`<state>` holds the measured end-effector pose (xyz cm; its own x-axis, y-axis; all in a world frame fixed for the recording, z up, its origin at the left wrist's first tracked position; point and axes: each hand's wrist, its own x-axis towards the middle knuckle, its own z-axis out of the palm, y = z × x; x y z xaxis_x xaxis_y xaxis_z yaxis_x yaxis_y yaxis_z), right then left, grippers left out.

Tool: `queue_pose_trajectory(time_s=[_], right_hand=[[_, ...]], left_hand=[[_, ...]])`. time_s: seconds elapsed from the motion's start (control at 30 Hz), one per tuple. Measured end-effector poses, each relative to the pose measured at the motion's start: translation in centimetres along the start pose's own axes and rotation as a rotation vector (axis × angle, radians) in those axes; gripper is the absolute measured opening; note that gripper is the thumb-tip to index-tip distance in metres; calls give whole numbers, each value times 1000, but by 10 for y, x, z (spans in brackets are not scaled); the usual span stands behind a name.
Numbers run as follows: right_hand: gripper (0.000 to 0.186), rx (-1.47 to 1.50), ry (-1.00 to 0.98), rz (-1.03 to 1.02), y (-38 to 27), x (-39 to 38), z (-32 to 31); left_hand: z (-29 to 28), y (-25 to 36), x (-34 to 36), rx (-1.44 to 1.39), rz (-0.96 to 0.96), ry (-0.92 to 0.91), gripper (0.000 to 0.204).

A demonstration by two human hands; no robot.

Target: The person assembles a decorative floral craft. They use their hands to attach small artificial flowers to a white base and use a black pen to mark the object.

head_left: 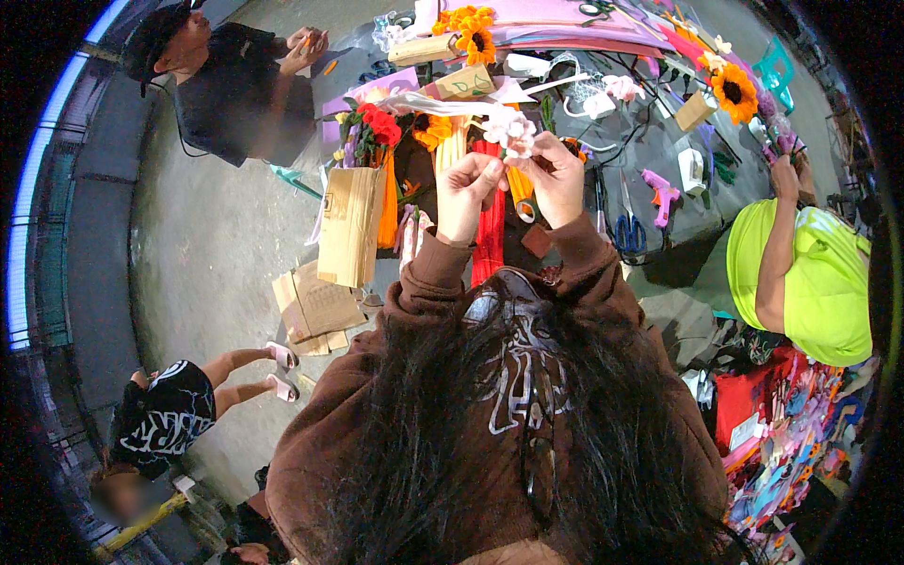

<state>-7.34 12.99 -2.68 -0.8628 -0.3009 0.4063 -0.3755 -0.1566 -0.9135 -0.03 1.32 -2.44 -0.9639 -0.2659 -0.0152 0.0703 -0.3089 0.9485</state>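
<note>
Over the table's near edge, I hold up a pale pink, fuzzy-looking flower [511, 130]. My right hand [556, 181] is closed on it from the right, thumb and fingers pinched at its underside. Just below its left side is my left hand [467, 196], with thumb and forefinger pressed together; whatever lies between them is hidden. Beneath my hands are bundles of fuzzy stems: red stems [489, 221], cream stems [453, 141] and orange stems [388, 212]. Red flowers [379, 124] and an orange sunflower [430, 130] lie left of my left hand.
Right of my hands lie blue-handled scissors [630, 231], a pink glue gun [662, 196] and a white box-shaped device [692, 171]. A tall cardboard box [350, 226] stands left. One person in black [245, 94] is at far left; another in lime green [810, 273] works at right.
</note>
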Motion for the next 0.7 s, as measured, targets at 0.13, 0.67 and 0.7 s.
queue_pose_trajectory(time_s=[0.13, 0.67, 0.7], right_hand=[[8, -46, -74, -66, -4, 4, -4], [20, 338, -303, 359, 2, -2, -10], [22, 335, -261, 366, 5, -2, -9]], left_hand=[[-6, -9, 0, -575, -241, -234, 8], [-14, -20, 3, -763, -513, -307, 15], [-13, -21, 5, -648, -448, -285, 15]])
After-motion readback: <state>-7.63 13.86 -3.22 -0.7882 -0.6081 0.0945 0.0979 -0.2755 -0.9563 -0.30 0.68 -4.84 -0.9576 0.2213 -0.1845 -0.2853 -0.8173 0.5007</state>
